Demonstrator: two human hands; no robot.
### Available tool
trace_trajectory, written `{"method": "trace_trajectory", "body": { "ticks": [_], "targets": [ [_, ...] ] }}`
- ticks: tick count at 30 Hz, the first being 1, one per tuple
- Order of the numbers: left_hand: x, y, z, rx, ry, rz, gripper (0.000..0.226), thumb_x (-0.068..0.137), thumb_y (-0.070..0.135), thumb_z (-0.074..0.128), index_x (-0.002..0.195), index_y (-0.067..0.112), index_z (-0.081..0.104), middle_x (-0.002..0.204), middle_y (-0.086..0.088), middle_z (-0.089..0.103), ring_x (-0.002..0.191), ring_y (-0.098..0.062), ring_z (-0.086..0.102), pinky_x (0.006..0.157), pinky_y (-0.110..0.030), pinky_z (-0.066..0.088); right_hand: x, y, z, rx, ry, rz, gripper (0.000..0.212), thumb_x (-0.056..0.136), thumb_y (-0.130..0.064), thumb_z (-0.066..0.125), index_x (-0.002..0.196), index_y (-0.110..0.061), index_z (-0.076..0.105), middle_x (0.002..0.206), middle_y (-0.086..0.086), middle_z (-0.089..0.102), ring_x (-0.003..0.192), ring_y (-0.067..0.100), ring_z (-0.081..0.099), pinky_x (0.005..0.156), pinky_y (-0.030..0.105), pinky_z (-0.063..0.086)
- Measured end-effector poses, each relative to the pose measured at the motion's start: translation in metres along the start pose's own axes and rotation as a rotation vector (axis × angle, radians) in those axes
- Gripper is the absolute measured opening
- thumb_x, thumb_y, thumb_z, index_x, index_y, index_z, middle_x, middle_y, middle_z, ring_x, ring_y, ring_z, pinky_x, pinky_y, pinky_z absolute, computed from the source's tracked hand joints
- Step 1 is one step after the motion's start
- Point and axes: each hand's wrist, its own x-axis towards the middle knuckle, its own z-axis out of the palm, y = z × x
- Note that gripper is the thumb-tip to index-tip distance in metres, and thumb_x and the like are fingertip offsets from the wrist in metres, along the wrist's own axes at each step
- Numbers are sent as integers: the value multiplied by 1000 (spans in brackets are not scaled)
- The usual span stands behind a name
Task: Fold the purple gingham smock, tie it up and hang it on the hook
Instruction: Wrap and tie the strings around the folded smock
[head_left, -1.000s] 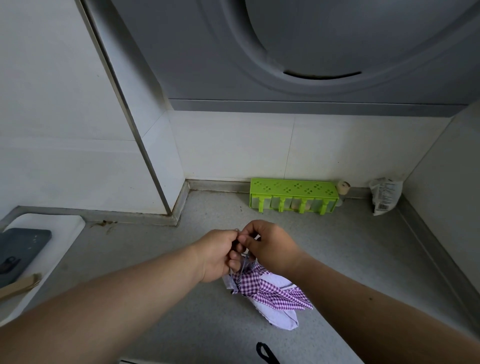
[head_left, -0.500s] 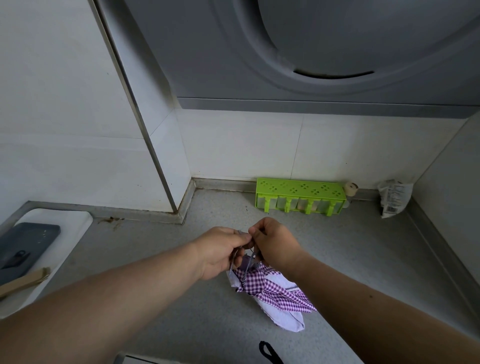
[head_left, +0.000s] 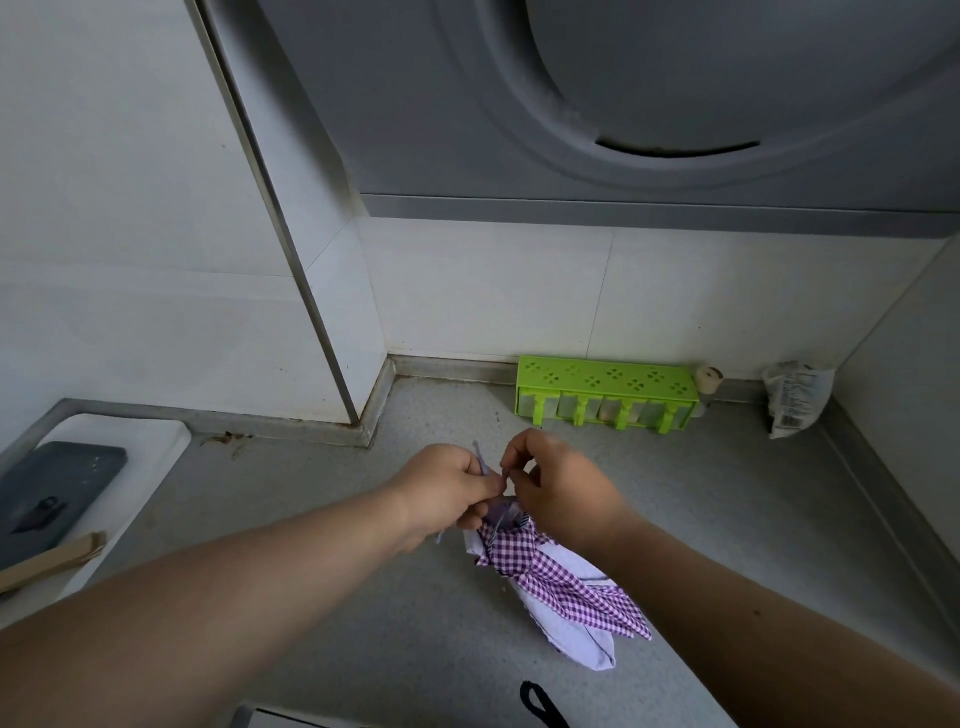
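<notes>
Folding is looking finished: the smock (head_left: 558, 582) is lying as a narrow bundle on the grey surface (head_left: 363, 623), well in from every edge and nearer the front edge than the back wall, its gingham side wrapped over a white lining that is showing along the bundle's length.

Tying is the step in hand. The left hand (head_left: 451, 491) and the right hand (head_left: 561, 483) are meeting just above the bundle's top end, fingers curled, each pinching a thin tie (head_left: 497, 519) that is running down into the gathered neck of the cloth. A short end of it is poking up past the left hand's knuckles. Whether a knot is already formed or only being started is hard to tell, since the hands are covering the crossing point.

Hanging is not yet done, and no hook is showing anywhere in view; it is probably somewhere outside what the camera is taking in. So by my reading the task is sitting a little past halfway: fold complete, tie under way, lift and hang still to come.

Against the back edge a green rack (head_left: 605, 392) is standing, with a crumpled packet (head_left: 795, 397) in the far right corner, both well apart from the smock.
</notes>
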Motion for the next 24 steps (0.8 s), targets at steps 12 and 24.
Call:
{"method": "trace_trajectory", "body": {
  "ticks": [12,24],
  "targets": [
    [2,7,-10,-2,-212,39,19,108,16,58,93,11,68,81,1,64,62,-6,54,55,-22,48,0,1,3,83,12,170,24,94,-1,58,87,-24,60,85,3,69,66,23,70,55,40,57],
    [4,8,-7,-111,-171,22,17,106,13,61,93,7,71,80,-1,68,59,-5,54,53,-22,44,-7,-2,-1,315,19,191,15,98,-23,68,88,-16,60,69,1,70,49,11,65,45,29,48]
  ]
}}
